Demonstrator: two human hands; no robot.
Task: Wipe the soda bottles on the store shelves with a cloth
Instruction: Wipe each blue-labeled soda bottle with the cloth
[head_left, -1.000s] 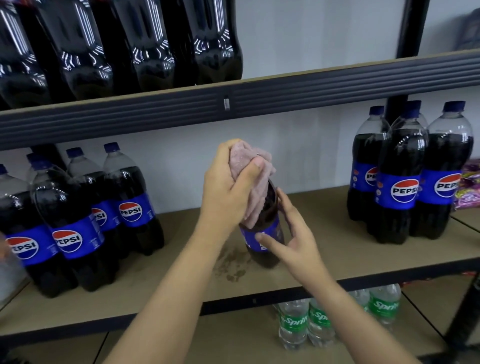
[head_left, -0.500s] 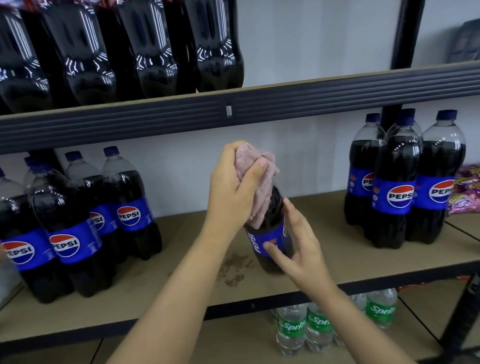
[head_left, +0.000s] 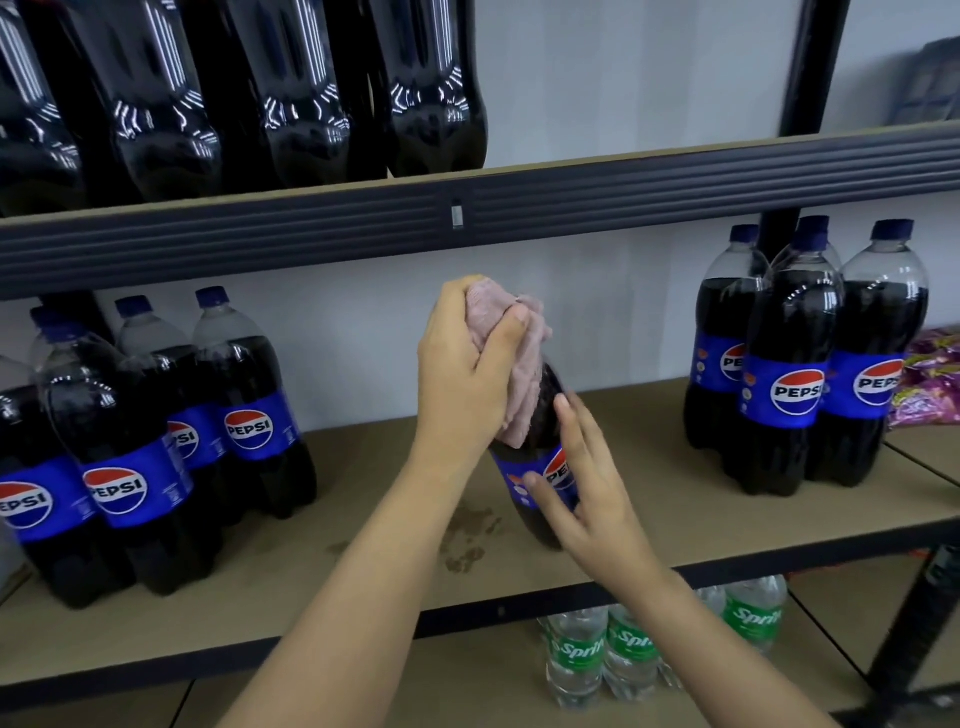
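Wrapped in the left hand, a pink cloth covers the neck and shoulder of the Pepsi bottle; this grip is tight, with the thumb pressing the cloth against the bottle's top. The right hand lies with straight, spread fingers against the blue label, its thumb across the front of it, so that grip is wide and flat. Half a second ago the same hand sat a little lower on the label with the fingers closer together; the cloth hand has kept its place over the cap. The bottle stands tilted on the middle shelf, its foot just right of a dark stain on the board.

Left of the bottle, a cluster of large Pepsi bottles stands upright, filled with dark cola to the shoulder, caps blue. Right of it, well apart, a second group of Pepsi bottles stands the same way, with purple packets just beyond them. Below the bottle, on the lower shelf, Sprite bottles with green labels hold clear drink. Above it, the upper shelf carries dark bottles, only their lower bodies in view.
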